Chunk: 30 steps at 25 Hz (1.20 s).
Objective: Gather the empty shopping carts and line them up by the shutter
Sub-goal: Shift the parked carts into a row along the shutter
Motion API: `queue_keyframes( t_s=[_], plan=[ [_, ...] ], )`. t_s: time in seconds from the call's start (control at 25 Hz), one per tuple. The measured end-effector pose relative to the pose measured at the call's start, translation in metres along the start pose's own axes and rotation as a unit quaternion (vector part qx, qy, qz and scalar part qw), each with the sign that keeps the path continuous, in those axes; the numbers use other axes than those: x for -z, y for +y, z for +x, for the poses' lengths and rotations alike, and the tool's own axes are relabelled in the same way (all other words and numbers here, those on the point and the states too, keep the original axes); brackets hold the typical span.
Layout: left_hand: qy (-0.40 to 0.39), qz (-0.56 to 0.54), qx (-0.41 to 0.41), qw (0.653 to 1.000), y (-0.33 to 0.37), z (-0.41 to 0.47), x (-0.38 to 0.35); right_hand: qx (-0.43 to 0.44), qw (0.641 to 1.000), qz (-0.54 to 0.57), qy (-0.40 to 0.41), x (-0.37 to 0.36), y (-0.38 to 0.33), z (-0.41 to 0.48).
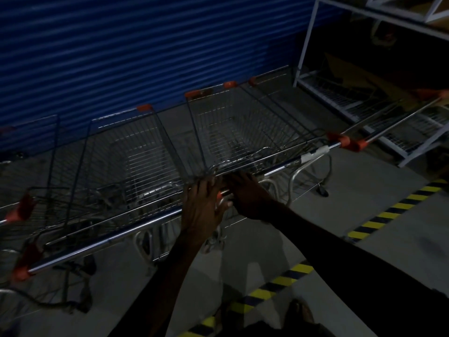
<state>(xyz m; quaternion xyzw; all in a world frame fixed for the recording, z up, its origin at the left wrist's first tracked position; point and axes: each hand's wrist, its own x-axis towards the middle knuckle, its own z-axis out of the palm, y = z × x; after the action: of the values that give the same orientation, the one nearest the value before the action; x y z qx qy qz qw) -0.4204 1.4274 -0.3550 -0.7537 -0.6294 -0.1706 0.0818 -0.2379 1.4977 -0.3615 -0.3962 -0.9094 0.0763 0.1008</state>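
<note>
**Item 1. Left grip** [204, 205]: fingers straight and spread apart, palm down. It rests where the two nearest cart handles meet and clasps nothing. Bare forearm runs off toward 6 o'clock.

**Item 2. Right grip** [246, 194]: just beside the left grip at its 2 o'clock, thumb sides nearly touching. It lies over the near end of the right-hand handle. It is too dark to tell whether the fingers wrap the bar or lie flat on it.

**Item 3. Left cart** [131, 164]: wire basket, empty, at 10 o'clock from the grips. Its chrome handle [104, 239] runs out toward 8 o'clock and ends in an orange cap.

**Item 4. Right cart** [240, 132]: wire basket, empty, at 12 to 1 o'clock, side by side with the left cart. Its bar [281, 167] runs toward 2 o'clock, with a white wrap and orange caps at the far end.

**Item 5. Outer carts**: one at 9 o'clock [53, 166], partly cut off by the frame edge. One at 2 o'clock [388, 115], its frame slanting upward.

**Item 6. Shutter** [145, 45]: blue, ribbed, closed, at 12 o'clock. The front ends of the carts stand close against it.

**Item 7. Rack** [306, 42]: white metal shelving at 1 to 2 o'clock, right of the shutter.

**Item 8. Floor** [364, 181]: grey, with yellow-and-black striped tape [401, 205] from 3 toward 5 o'clock.
</note>
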Motion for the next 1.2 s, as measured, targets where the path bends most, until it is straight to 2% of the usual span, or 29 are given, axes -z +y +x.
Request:
queue_keyframes(
  t_s=[0.12,0.44,0.72,0.8,0.84,0.92,1.04,1.12,1.2],
  plan=[
    [0.012,-0.005,-0.017,1.000,0.036,0.018,-0.010,-0.014,0.998,-0.022,0.051,0.017,0.047,-0.030],
    [0.008,-0.028,0.029,0.999,0.190,0.092,-0.059,-0.029,0.996,-0.052,0.060,0.072,0.201,-0.105],
    [-0.015,-0.094,-0.073,0.993,0.270,0.190,-0.086,-0.117,0.989,-0.025,0.085,0.134,0.308,-0.134],
    [-0.035,-0.121,-0.081,0.989,0.288,0.217,-0.098,-0.190,0.980,-0.002,0.056,0.144,0.342,-0.148],
    [-0.033,-0.133,-0.086,0.987,0.296,0.224,-0.104,-0.219,0.976,-0.001,0.016,0.148,0.352,-0.151],
    [-0.005,-0.147,-0.094,0.985,0.305,0.229,-0.119,-0.219,0.971,-0.080,-0.053,0.149,0.367,-0.147],
    [0.102,-0.126,-0.123,0.979,0.302,0.230,-0.139,-0.182,0.965,-0.155,-0.112,0.151,0.382,-0.125],
    [0.076,-0.109,-0.112,0.985,0.304,0.234,-0.138,-0.167,0.961,-0.157,-0.153,0.156,0.388,-0.112],
    [0.019,-0.075,-0.056,0.995,0.308,0.240,-0.131,-0.152,0.953,-0.198,-0.175,0.158,0.392,-0.104]
  ],
)
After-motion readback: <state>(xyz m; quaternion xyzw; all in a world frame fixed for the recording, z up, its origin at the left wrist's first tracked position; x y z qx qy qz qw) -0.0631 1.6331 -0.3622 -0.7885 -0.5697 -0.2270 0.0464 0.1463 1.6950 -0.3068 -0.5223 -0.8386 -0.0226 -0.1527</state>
